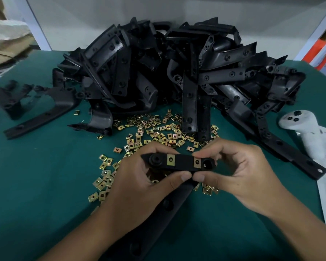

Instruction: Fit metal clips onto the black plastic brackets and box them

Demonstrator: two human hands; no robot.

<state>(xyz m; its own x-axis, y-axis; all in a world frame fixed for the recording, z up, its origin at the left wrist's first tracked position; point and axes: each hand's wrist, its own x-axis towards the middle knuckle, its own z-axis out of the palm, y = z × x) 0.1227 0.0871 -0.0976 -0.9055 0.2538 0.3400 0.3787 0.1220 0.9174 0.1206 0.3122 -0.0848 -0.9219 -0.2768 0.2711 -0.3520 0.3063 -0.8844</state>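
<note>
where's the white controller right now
In the head view, the white controller lies on the green table at the far right, beside the pile of black brackets.

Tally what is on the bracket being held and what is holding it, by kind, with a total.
Black bracket held: 1
Metal clips on it: 2, one in the middle, one under the right hand's fingertips
Hands gripping it: 2, left hand, right hand
Total: 5
</note>
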